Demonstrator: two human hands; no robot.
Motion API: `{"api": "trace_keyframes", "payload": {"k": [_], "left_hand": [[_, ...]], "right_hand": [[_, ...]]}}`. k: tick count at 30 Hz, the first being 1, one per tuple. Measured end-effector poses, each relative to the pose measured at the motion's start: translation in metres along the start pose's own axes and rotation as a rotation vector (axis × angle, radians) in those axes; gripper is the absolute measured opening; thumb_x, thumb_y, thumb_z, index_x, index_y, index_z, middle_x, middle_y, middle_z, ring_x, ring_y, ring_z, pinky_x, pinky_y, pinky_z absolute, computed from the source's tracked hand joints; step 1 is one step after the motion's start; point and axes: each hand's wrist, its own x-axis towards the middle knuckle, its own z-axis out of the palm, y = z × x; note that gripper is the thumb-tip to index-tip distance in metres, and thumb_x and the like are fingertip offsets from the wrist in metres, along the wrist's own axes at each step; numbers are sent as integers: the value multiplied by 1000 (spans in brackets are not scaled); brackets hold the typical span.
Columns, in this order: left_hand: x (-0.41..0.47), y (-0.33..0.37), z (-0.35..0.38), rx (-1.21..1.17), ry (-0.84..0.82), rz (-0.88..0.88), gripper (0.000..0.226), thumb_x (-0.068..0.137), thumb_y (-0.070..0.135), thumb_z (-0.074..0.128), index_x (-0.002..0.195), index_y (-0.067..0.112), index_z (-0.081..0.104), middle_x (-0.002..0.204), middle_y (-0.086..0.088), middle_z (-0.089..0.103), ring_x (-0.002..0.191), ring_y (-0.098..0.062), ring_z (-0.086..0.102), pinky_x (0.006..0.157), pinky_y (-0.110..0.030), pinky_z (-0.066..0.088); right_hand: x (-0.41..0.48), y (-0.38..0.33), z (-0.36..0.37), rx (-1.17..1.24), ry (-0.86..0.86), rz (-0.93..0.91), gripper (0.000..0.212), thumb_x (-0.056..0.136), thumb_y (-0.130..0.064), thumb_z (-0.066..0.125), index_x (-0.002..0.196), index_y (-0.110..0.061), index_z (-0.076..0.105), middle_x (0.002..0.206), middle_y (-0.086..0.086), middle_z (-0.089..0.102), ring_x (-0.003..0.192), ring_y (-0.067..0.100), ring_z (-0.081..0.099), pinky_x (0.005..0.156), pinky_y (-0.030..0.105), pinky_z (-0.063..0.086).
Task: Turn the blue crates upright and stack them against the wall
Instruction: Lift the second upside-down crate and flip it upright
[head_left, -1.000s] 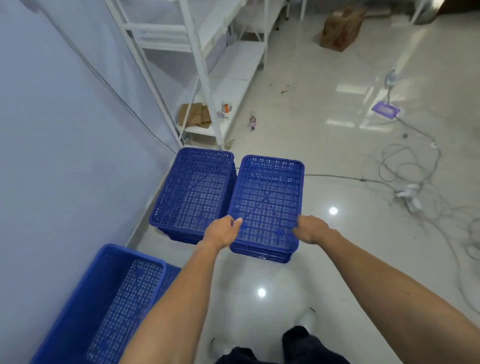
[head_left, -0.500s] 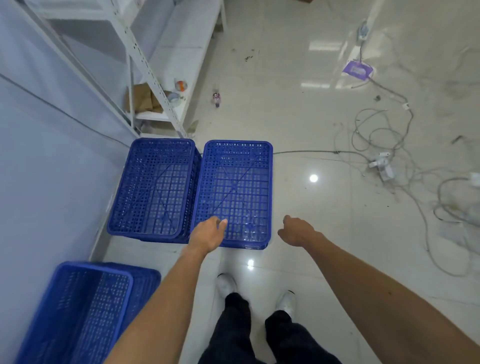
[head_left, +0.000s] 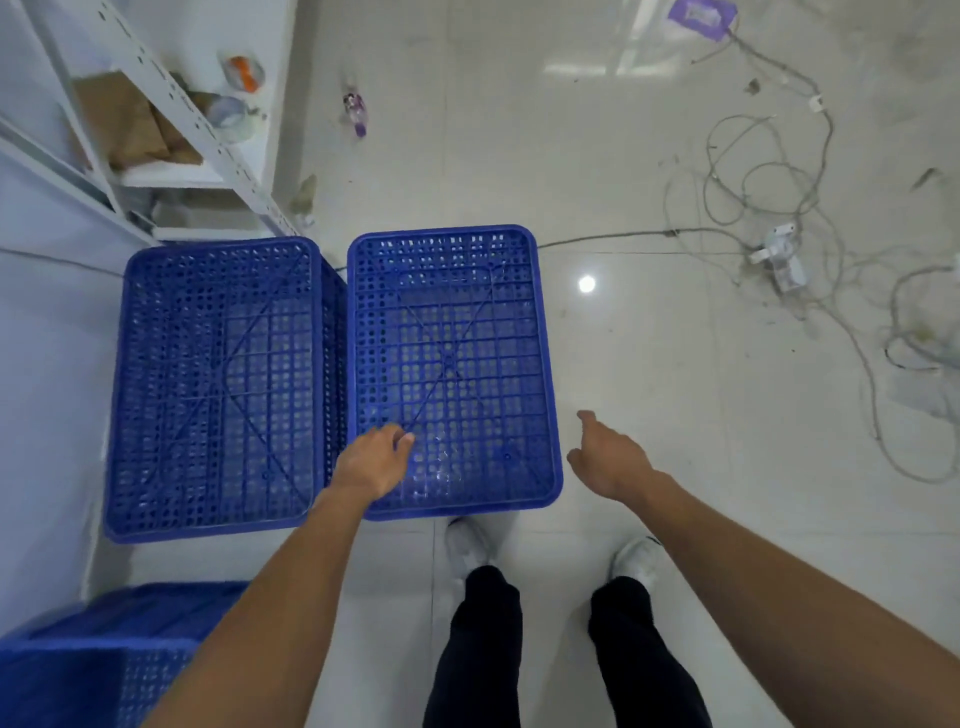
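Two blue crates sit side by side on the tiled floor in the middle-left of the frame, their long axes running away from the person toward the top of the frame. The left crate (head_left: 218, 384) lies next to the wall (head_left: 36, 415) at the left edge; the right crate (head_left: 452, 364) lies just beside it, directly ahead of the feet. A third blue crate (head_left: 93, 665) shows partly in the lower left corner. The left hand (head_left: 371, 462) is over the near left corner of the right crate, fingers loosely curled and slightly apart, holding nothing; whether they touch the mesh cannot be told. The right hand (head_left: 608, 457) is just off the crate's near right edge over bare floor, fingers relaxed and spread, empty. Both hands flank the near short end, so either seems placed to grip that rim; the left is nearer.
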Motion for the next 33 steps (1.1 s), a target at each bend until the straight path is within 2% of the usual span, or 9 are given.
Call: {"api": "trace_keyframes", "payload": {"k": [2,5,10,14,17,22,25,28,33], "left_hand": [[35,-17,13,17,-13,-3,48,105,45,31,140,16,46,137,-12,51,119,-31,53,96,-43,46],[91,-45,42,63,-88,1,56,104,40,38,152,14,27,156,-13,26,142,-32,31,113,-44,35],[161,-86,88,55,2,-114,70,104,38,40,157,9,6,165,-10,-2,152,-31,5,121,-45,22],[179,-94,109,161,122,-128,76,103,37,43,157,13,-5,164,-8,-19,152,-34,-2,120,-47,25],[184,-93,115,51,265,-165,82,98,30,53,158,17,-1,164,-9,-16,150,-37,8,112,-51,37],[193,-94,109,-104,202,-287,88,92,27,64,156,20,5,160,-18,9,134,-43,36,99,-52,47],[198,-94,96,-144,181,-292,93,89,21,71,155,27,6,153,-20,18,97,-40,59,77,-49,56],[198,-95,84,-171,140,-309,96,87,15,74,155,31,9,154,-18,18,66,-29,58,62,-41,56],[189,-75,81,-161,69,-300,88,86,16,76,151,30,18,152,-17,20,70,-24,51,70,-42,56]], "right_hand": [[34,4,19,-14,-12,-13,54,97,-25,42,147,-11,27,131,15,57,112,34,59,91,39,46],[98,13,50,-33,12,-37,52,98,-32,41,146,-18,29,129,13,59,107,32,62,89,43,50],[190,37,89,22,187,59,56,101,-36,37,152,-16,23,146,14,43,118,35,56,93,47,48],[230,48,107,136,192,92,53,100,-40,42,147,-15,34,134,13,56,113,33,59,91,43,48],[241,49,112,192,166,92,48,99,-36,46,142,-16,40,118,9,67,101,30,64,82,39,50],[252,36,112,275,178,129,41,94,-24,54,132,-14,42,108,5,62,87,26,61,73,37,48],[256,33,106,230,132,144,37,92,-22,56,125,-10,42,100,5,57,84,27,58,70,35,46],[258,34,99,178,52,160,37,90,-22,57,121,-9,40,105,10,57,90,31,60,74,40,51],[255,57,95,160,18,191,38,88,-27,58,117,-11,38,109,11,60,91,31,63,82,48,56]]}}
